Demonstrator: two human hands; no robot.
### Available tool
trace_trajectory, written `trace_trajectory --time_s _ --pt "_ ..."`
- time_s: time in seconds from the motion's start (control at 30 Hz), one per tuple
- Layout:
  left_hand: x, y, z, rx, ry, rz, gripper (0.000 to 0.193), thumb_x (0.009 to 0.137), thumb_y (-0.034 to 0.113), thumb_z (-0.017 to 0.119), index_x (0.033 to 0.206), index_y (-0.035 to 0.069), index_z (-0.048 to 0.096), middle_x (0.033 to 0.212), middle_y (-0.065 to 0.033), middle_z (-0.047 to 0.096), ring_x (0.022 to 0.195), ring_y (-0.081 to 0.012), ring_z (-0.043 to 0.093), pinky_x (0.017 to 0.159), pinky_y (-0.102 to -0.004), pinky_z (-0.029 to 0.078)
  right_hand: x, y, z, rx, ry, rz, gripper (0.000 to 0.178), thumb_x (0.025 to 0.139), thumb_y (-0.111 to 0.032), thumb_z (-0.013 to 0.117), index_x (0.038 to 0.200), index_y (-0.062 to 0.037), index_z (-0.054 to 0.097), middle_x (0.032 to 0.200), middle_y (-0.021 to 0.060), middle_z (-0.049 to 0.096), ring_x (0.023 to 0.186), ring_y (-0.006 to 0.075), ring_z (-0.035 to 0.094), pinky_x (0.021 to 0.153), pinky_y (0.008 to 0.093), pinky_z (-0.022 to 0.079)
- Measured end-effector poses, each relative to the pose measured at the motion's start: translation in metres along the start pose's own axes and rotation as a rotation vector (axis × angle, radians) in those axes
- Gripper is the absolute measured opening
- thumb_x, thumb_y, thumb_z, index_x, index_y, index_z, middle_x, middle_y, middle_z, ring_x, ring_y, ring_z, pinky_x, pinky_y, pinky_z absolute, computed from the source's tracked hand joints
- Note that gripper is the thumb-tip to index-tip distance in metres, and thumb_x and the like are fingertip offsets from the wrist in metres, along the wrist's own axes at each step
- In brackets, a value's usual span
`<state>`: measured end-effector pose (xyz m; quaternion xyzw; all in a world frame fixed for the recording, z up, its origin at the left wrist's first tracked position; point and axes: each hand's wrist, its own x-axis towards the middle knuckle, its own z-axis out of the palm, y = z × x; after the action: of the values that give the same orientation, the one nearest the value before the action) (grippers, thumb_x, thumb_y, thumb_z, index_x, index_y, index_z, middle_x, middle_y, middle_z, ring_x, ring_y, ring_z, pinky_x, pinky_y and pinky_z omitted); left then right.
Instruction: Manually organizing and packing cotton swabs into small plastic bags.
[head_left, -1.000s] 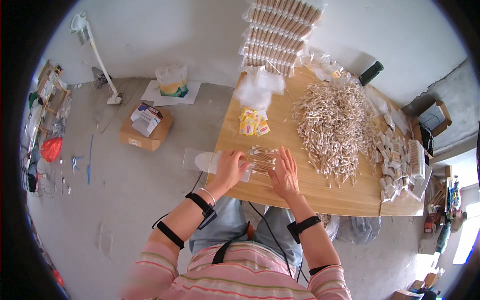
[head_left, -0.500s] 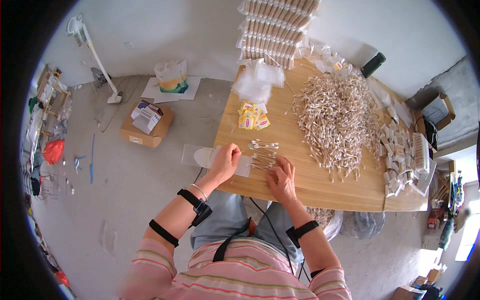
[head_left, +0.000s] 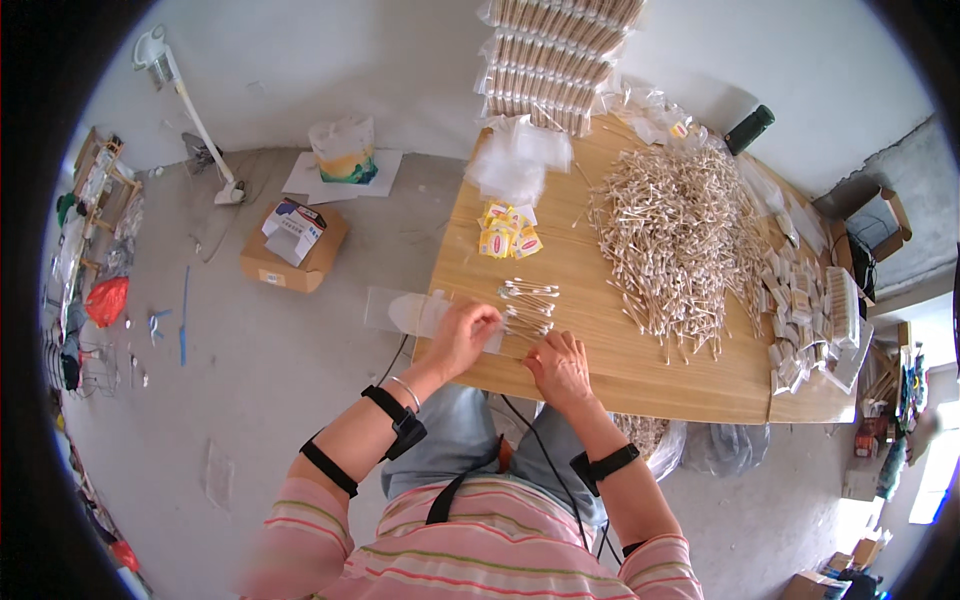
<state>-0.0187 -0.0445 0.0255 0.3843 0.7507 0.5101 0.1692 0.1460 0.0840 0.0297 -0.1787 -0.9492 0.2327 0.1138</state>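
– Both hands have drawn closer together over the last half second: the left hand (head_left: 467,333) is a bit nearer its partner, and the right hand (head_left: 560,368) has slid inward toward the person.

– Holding anything?

– Honestly can't make it out. Left fingers are curled at the left ends of a small row of cotton swabs (head_left: 530,312); right fingers are bent in, tips by the near end of that row. Any swab in either grip is too small to see.

– So the row's right between them?

– Pretty much, just beyond the fingertips on the table (head_left: 640,388). Clear sleeve (head_left: 408,313) lies under and left of the left hand, poking past the edge.

– Tips for handling that row?

– I'd go light: nudge from both ends, keep the sticks parallel, heads level. Press hard and they'll probably roll or cross. I'd also avoid dragging the sleeve with the left wrist.

– What else is around?

– Yellow packets (head_left: 508,235) beyond the left hand, clear bags (head_left: 515,165) further out. Big swab heap (head_left: 665,235) beyond and right of the right hand, white packs (head_left: 797,330) farther right.
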Motion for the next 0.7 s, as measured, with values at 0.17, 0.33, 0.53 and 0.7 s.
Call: trace_trajectory --time_s 0.17,0.33,0.53,0.7 --pt "-0.007 0.017 0.008 0.340 -0.250 0.332 0.013 0.080 0.018 0.068 0.087 0.008 0.065 0.087 -0.0057 0.063 0.089 -0.0234 0.059 0.079 -0.0365 0.044 0.008 -0.002 -0.002 0.062 0.063 -0.063 0.013 0.078 -0.017 0.069 0.081 -0.0074 0.062 0.088 0.0081 0.055 0.090 0.0302 0.052 0.079 0.0418 0.043" --pt "-0.009 0.009 0.009 0.374 -0.308 0.373 0.013 0.082 0.020 0.065 0.088 0.009 0.065 0.087 -0.0059 0.060 0.090 -0.0244 0.059 0.079 -0.0369 0.045 0.010 -0.001 -0.003 0.068 0.031 -0.056 0.015 0.081 -0.019 0.067 0.085 -0.0070 0.060 0.091 0.0081 0.055 0.092 0.0296 0.051 0.081 0.0421 0.042" --pt "0.000 0.008 0.009 0.237 -0.160 0.130 0.009 0.091 0.012 0.056 0.093 0.005 0.059 0.081 -0.0133 0.061 0.079 -0.0328 0.061 0.069 -0.0440 0.048 0.032 0.002 0.004 0.151 0.210 -0.008 0.014 0.082 -0.012 0.063 0.094 -0.0042 0.061 0.100 0.0098 0.059 0.097 0.0335 0.051 0.085 0.0435 0.042" --pt "0.007 -0.013 0.012 0.048 0.205 -0.112 0.009 0.095 0.010 0.050 0.102 0.005 0.051 0.078 -0.0171 0.063 0.073 -0.0384 0.062 0.061 -0.0437 0.048 0.031 -0.003 0.007 0.036 0.229 -0.031 0.023 0.080 -0.006 0.062 0.104 -0.0049 0.062 0.105 0.0101 0.061 0.100 0.0358 0.050 0.090 0.0446 0.040"
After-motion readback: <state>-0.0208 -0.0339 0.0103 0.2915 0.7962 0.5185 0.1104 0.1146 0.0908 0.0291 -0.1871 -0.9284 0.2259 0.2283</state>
